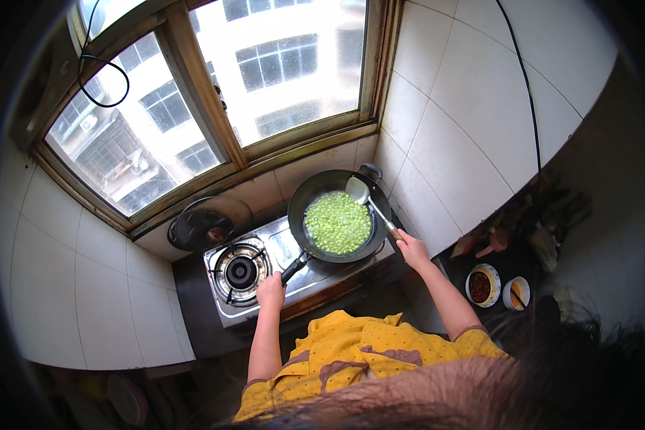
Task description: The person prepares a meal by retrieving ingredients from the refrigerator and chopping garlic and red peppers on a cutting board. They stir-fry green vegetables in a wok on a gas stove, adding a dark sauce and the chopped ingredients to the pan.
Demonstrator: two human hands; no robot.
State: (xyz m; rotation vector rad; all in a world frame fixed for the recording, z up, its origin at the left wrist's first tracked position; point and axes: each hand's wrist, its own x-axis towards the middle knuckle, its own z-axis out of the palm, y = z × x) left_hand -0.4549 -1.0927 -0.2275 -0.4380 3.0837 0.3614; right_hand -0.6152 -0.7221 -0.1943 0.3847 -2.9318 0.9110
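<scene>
A dark wok point(299, 217) stands on the right side of a two-burner gas stove point(322, 279). In its bottom, green beans or peas point(337, 223) lie in bubbly liquid. My left hand point(272, 292) grips the end of the wok's long black handle point(295, 267). The wooden grip of a metal wok spatula point(380, 212) is in my right hand point(412, 250). The spatula's blade rests against the wok's far inner wall, above the beans and apart from most of them.
The left burner point(242, 272) is bare, with its pan supports exposed. A glass lid point(201, 228) leans behind it against the wall. To my right are a bowl of dark red sauce point(480, 286) and a bowl of orange liquid point(516, 294) with a utensil in it. A window point(236, 156) rises behind the stove.
</scene>
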